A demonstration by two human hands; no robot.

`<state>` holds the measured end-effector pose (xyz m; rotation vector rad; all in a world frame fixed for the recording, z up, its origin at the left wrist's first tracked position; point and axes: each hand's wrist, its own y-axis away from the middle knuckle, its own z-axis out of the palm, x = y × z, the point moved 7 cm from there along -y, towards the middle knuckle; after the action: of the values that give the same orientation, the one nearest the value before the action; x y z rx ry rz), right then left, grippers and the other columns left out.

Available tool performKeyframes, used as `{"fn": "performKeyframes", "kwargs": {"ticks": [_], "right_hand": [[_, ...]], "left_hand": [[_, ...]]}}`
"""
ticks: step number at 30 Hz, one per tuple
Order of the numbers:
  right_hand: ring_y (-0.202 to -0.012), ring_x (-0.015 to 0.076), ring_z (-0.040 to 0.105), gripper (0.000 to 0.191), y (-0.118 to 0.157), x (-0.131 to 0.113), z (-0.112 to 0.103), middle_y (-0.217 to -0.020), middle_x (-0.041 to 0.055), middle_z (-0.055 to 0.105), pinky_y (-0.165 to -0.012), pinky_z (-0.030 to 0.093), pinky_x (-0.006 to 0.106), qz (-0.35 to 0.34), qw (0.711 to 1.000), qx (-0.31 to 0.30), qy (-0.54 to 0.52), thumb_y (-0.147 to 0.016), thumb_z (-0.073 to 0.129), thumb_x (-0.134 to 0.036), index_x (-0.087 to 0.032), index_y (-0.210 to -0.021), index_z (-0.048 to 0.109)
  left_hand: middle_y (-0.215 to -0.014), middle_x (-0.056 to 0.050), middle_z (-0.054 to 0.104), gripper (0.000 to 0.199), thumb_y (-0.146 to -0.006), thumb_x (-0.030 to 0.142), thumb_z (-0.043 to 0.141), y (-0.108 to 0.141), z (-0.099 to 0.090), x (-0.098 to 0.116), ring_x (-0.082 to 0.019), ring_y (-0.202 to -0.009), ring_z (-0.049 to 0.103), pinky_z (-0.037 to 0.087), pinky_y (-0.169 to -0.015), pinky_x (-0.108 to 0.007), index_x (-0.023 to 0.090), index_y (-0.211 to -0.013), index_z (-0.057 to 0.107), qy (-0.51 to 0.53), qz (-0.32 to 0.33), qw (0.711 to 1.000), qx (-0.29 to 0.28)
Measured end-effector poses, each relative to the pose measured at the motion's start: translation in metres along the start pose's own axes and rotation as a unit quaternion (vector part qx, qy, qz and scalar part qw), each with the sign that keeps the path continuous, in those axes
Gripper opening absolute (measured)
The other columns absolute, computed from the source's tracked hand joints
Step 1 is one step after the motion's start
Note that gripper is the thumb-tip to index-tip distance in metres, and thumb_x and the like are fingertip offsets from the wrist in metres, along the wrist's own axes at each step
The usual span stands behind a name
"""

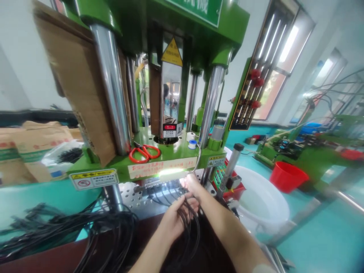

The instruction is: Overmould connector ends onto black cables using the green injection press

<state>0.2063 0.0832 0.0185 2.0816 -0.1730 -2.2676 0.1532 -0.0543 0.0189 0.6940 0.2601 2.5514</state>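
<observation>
My left hand [179, 214] is curled palm up around several thin black cables [195, 227], which hang down in loops below it. Just beyond it, my right hand [191, 184] reaches to the metal plate [132, 197] under the green press [170, 167]; glare and the wrist hide its fingers. Some cables run from my left hand onto the plate, beneath a bright light. A large bundle of black cables [113, 223] lies on the left, beside the plate.
Red-handled scissors [145, 152] and a blue-white tape roll [192, 144] rest on the press ledge. Cardboard [82, 79] leans at its left column. To the right stand a metal post [231, 163], a white tub [263, 193] and a red bucket [287, 177].
</observation>
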Motion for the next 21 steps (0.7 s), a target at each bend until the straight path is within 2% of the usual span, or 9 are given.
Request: {"fn": "performKeyframes", "kwargs": {"ticks": [3,6,9,14,17,21], "right_hand": [[-0.025,0.0077,0.037,0.020,0.013,-0.005,-0.009,-0.034,-0.0055,0.044,-0.023,0.016,0.016,-0.005,1.000,0.012,-0.008,-0.079,0.044,-0.034,-0.016,-0.070,0.048],[-0.024,0.0090,0.039,0.012,0.024,-0.008,-0.012,-0.032,-0.0056,0.044,-0.022,0.015,0.015,-0.014,1.000,0.018,-0.015,-0.070,0.049,-0.029,-0.017,-0.068,0.049],[-0.023,0.0075,0.038,0.013,0.034,-0.005,-0.014,-0.033,-0.0074,0.041,-0.022,0.015,0.014,-0.015,0.999,0.037,-0.029,-0.067,0.051,-0.030,-0.017,-0.068,0.049],[-0.027,0.0065,0.040,0.013,0.052,-0.003,-0.021,-0.038,-0.0064,0.044,-0.025,0.021,0.013,-0.010,0.997,0.055,-0.058,-0.068,0.049,-0.030,-0.018,-0.072,0.049],[-0.026,0.0072,0.039,0.011,0.065,-0.006,-0.022,-0.037,-0.0052,0.047,-0.025,0.019,0.014,-0.014,0.997,0.048,-0.056,-0.069,0.048,-0.029,-0.018,-0.072,0.050],[-0.023,0.0084,0.037,0.012,0.081,-0.002,-0.023,-0.035,-0.0049,0.047,-0.024,0.019,0.015,-0.013,0.998,0.041,-0.052,-0.070,0.046,-0.029,-0.018,-0.072,0.050]], "left_hand": [[-0.040,0.005,0.041,0.016,-0.082,0.017,0.043,0.013,0.007,-0.004,-0.007,-0.038,0.046,0.045,-0.049,-0.021,0.010,-0.074,0.054,0.050,0.012,0.999,-0.003],[-0.037,0.010,0.024,0.026,-0.086,0.020,0.037,0.027,0.009,-0.014,-0.001,-0.029,0.026,0.027,-0.035,-0.013,0.010,-0.065,0.050,0.114,-0.016,0.993,-0.019],[-0.038,0.010,0.021,0.028,-0.086,0.022,0.036,0.046,0.005,-0.025,0.000,-0.029,0.021,0.016,-0.032,-0.011,0.009,-0.065,0.050,0.134,-0.045,0.989,-0.032],[-0.040,0.011,0.018,0.019,-0.080,0.023,0.049,0.082,-0.004,-0.041,0.001,-0.031,0.018,0.011,-0.033,-0.012,0.009,-0.067,0.051,0.117,-0.070,0.989,-0.062],[-0.042,0.011,0.017,0.017,-0.076,0.025,0.056,0.097,-0.009,-0.050,0.000,-0.033,0.015,0.011,-0.034,-0.013,0.011,-0.067,0.051,0.059,-0.064,0.994,-0.068],[-0.041,0.010,0.018,0.021,-0.077,0.030,0.052,0.111,-0.016,-0.061,-0.002,-0.033,0.014,0.010,-0.035,-0.016,0.014,-0.065,0.050,-0.056,-0.081,0.994,-0.049]]}}
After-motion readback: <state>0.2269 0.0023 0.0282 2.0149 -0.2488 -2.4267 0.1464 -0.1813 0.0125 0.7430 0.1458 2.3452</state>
